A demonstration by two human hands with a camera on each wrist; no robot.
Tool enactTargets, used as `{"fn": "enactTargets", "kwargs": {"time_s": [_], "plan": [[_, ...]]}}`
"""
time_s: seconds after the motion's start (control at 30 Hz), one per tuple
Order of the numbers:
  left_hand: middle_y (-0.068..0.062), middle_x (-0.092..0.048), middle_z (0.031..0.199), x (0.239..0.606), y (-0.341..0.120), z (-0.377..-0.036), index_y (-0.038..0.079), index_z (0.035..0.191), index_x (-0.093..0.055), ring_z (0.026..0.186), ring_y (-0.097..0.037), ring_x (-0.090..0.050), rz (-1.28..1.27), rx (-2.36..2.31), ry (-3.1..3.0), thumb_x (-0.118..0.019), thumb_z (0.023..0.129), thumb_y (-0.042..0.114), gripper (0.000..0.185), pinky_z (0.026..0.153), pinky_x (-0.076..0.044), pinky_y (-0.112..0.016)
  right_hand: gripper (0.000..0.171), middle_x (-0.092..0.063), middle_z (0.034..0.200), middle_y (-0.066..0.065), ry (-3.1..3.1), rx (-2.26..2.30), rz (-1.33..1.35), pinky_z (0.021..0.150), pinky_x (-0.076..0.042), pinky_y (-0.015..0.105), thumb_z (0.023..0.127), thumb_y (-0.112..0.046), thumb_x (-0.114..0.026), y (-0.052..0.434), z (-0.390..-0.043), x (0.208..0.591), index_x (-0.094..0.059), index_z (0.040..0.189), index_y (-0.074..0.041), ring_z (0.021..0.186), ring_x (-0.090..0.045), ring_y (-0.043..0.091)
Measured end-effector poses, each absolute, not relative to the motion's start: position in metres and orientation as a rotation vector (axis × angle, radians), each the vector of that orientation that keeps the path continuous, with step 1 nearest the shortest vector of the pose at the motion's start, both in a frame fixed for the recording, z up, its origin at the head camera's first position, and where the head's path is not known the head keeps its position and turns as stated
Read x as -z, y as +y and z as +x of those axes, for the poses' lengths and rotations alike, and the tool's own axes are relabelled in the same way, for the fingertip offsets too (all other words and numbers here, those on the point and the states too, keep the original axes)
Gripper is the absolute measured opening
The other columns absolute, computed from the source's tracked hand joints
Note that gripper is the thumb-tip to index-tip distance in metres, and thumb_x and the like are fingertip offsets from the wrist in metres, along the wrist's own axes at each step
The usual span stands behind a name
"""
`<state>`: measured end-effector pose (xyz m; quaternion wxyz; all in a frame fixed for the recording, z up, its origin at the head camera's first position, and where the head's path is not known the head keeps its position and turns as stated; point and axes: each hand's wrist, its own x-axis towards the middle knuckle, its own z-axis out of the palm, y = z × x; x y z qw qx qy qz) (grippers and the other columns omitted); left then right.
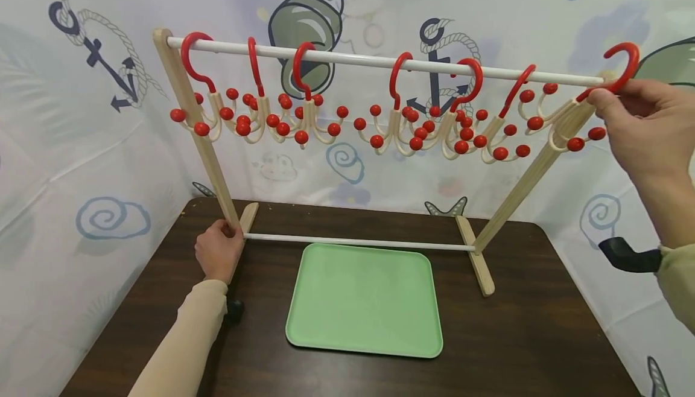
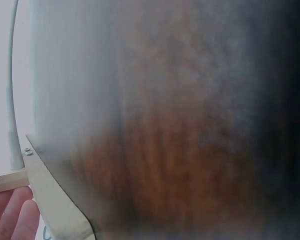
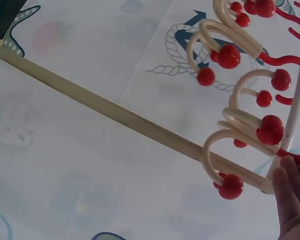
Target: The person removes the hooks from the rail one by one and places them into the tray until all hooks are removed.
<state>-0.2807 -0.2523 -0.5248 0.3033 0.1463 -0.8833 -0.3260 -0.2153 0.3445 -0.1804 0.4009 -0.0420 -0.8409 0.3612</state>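
Note:
A wooden rack stands on the table, its white top rod (image 1: pixel 347 58) hung with several hangers that have red hooks and curved cream prongs tipped with red balls. At the rod's right end, my right hand (image 1: pixel 659 128) pinches another such hanger (image 1: pixel 632 62) at the lower part of its red hook. That hook's curve is above the rod's end in the head view, and its prongs (image 3: pixel 231 186) spread beside the hand in the right wrist view. Low on the left, my left hand (image 1: pixel 219 251) grips the foot of the left wooden upright (image 1: pixel 209 161); its fingers (image 2: pixel 24 222) show beside the wood.
A green tray (image 1: pixel 366 300) lies on the dark brown table (image 1: pixel 499 349), in front of the lower white rod (image 1: pixel 358 241). The right upright (image 1: pixel 523 192) rises from a wooden foot (image 1: pixel 478 267). A printed cloth (image 1: pixel 130 168) hangs behind and at both sides.

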Motion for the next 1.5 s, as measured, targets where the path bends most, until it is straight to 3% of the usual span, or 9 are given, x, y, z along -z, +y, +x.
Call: {"fn": "enactTargets", "kwargs": {"time_s": [0.27, 0.43, 0.67, 0.9, 1.2, 1.3, 1.5], "plan": [[-0.015, -0.067, 0.074, 0.523, -0.252, -0.277, 0.003, 0.087, -0.069, 0.068, -0.038, -0.062, 0.405, 0.858, -2.342, -0.068, 0.087, 0.023, 0.02, 0.066, -0.044, -0.055, 0.037, -0.068, 0.094, -0.021, -2.208, -1.172, -0.013, 0.083, -0.045, 0.013, 0.089, -0.027, -0.07, 0.349, -0.225, 0.195, -0.069, 0.124, -0.013, 0.078, -0.064, -0.006], [-0.017, -0.067, 0.076, 0.52, -0.249, -0.276, 0.001, 0.09, -0.069, 0.068, -0.037, -0.062, 0.394, 0.873, -2.347, -0.068, 0.088, 0.023, 0.022, 0.066, -0.044, -0.055, 0.034, -0.071, 0.102, -0.016, -2.167, -1.11, 0.012, 0.086, -0.045, 0.015, 0.09, -0.025, -0.07, 0.344, -0.221, 0.196, -0.07, 0.123, -0.013, 0.081, -0.063, -0.007], [-0.017, -0.067, 0.078, 0.523, -0.249, -0.279, 0.001, 0.093, -0.069, 0.071, -0.039, -0.062, 0.44, 0.878, -2.361, -0.067, 0.089, 0.027, 0.026, 0.068, -0.043, -0.056, 0.032, -0.071, 0.108, -0.005, -2.057, -1.217, 0.107, 0.079, -0.046, 0.012, 0.09, -0.016, -0.07, 0.338, -0.217, 0.182, -0.07, 0.12, -0.007, 0.087, -0.066, -0.001], [-0.018, -0.067, 0.077, 0.524, -0.25, -0.28, 0.001, 0.094, -0.07, 0.07, -0.039, -0.062, 0.43, 0.863, -2.369, -0.067, 0.088, 0.027, 0.027, 0.067, -0.043, -0.056, 0.033, -0.068, 0.096, -0.02, -2.136, -1.033, -0.067, 0.083, -0.043, 0.011, 0.091, -0.025, -0.07, 0.329, -0.193, 0.184, -0.07, 0.121, -0.013, 0.08, -0.062, -0.009], [-0.017, -0.068, 0.079, 0.52, -0.251, -0.279, 0.001, 0.095, -0.07, 0.071, -0.038, -0.062, 0.428, 0.881, -2.369, -0.066, 0.088, 0.026, 0.027, 0.066, -0.043, -0.055, 0.04, -0.067, 0.117, -0.016, -2.279, -0.883, -0.153, 0.077, -0.041, 0.008, 0.093, -0.033, -0.066, 0.335, -0.159, 0.207, -0.066, 0.129, -0.016, 0.088, -0.056, -0.014], [-0.017, -0.068, 0.078, 0.52, -0.251, -0.28, 0.001, 0.094, -0.07, 0.07, -0.038, -0.062, 0.416, 0.879, -2.372, -0.066, 0.088, 0.027, 0.027, 0.065, -0.043, -0.055, 0.04, -0.068, 0.113, -0.016, -2.295, -0.857, -0.118, 0.069, -0.041, 0.006, 0.091, -0.03, -0.069, 0.335, -0.149, 0.219, -0.067, 0.126, -0.01, 0.085, -0.056, -0.017], [-0.018, -0.068, 0.079, 0.518, -0.253, -0.277, 0.0, 0.095, -0.07, 0.071, -0.038, -0.063, 0.427, 0.898, -2.387, -0.065, 0.089, 0.027, 0.028, 0.067, -0.043, -0.055, 0.028, -0.065, 0.088, -0.031, -2.321, -0.933, 0.061, 0.066, -0.044, 0.008, 0.089, -0.013, -0.072, 0.326, -0.137, 0.253, -0.07, 0.11, 0.004, 0.077, -0.061, -0.014]]}}
